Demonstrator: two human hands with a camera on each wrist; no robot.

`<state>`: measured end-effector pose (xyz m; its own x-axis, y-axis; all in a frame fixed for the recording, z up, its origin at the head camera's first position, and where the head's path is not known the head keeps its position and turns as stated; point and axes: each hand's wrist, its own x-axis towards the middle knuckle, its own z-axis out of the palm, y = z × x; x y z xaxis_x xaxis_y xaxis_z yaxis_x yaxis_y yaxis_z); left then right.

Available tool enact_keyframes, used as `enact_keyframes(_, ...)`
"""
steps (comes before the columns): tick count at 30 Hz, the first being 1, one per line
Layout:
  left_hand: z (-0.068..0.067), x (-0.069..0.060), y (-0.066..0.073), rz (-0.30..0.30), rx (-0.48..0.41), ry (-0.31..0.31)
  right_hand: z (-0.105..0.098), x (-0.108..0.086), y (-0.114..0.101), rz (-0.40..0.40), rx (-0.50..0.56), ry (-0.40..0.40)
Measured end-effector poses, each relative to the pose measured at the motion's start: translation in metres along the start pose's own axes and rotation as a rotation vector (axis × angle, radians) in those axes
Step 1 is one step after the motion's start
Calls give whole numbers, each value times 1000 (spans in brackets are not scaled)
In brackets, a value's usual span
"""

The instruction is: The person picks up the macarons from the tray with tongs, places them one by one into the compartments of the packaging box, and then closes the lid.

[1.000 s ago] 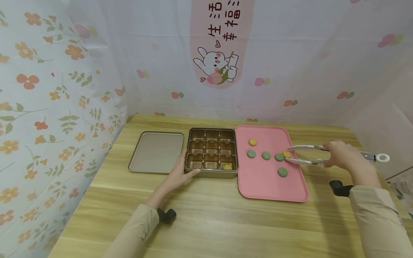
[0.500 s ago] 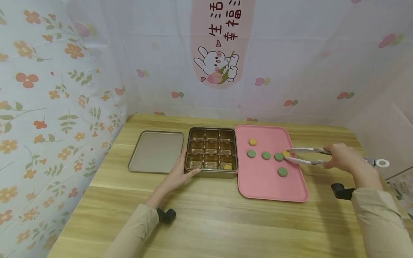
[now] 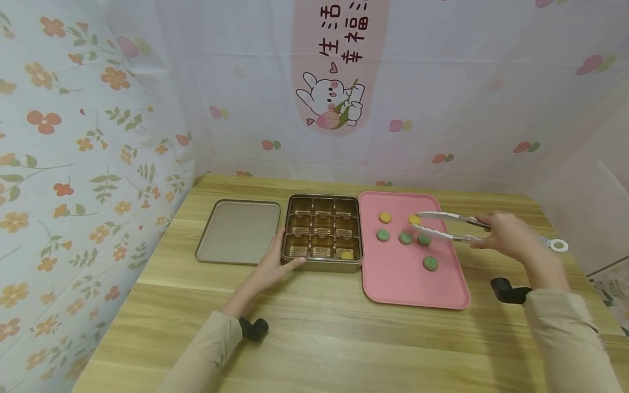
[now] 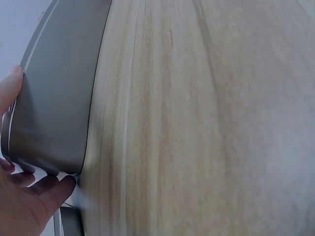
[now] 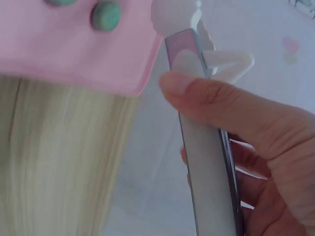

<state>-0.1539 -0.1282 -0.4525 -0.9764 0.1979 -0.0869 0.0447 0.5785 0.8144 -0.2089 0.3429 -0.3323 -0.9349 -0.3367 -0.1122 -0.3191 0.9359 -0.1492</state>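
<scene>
My left hand (image 3: 269, 268) grips the front left corner of a brown-gold metal box (image 3: 321, 265) with nine compartments; a yellow round piece (image 3: 346, 255) lies in the front right one. In the left wrist view, the thumb and fingers of that hand (image 4: 32, 199) lie on adjoining sides of the box (image 4: 59, 93). My right hand (image 3: 513, 237) holds metal tongs (image 3: 454, 216), a yellow round piece (image 3: 414, 219) between their tips over the pink tray (image 3: 408, 284). The right wrist view shows the thumb of that hand (image 5: 261, 142) pressed on the tongs' handle (image 5: 206, 172).
Several green round pieces (image 3: 430, 263) and another yellow one (image 3: 385, 217) lie on the tray, which stands against the box's right side. A flat metal lid (image 3: 238, 232) rests left of the box. A printed cloth (image 3: 236, 98) hangs behind the wooden table (image 3: 314, 338).
My right hand and the tongs have moved left, carrying the yellow piece away from the tray's right edge to above the green pieces. My left hand has stayed at the box.
</scene>
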Motion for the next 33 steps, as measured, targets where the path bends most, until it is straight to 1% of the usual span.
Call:
enact_keyframes(4, 0, 0, 0, 6, -11, -4, 3, 2, -19, -34, 44, 55)
enact_keyframes(7, 0, 0, -1, 7, -12, -1, 4, 4, -33, -58, 75, 73)
enact_keyframes(15, 0, 0, 0, 14, -11, 6, 7, 14, -72, -132, 159, 65)
enact_keyframes(22, -1, 1, 2, 13, -13, 4, 16, 23, -96, -168, 234, 37)
enact_keyframes(26, -1, 0, 2, 12, -11, -1, 23, 28, -109, -216, 237, 44)
enact_keyframes(30, -1, 0, 2, 4, -13, -2, 27, 31, -123, -287, 197, 71)
enact_keyframes(33, -1, 0, 3, 1, -13, 0, 27, 32, -132, -306, 178, 52)
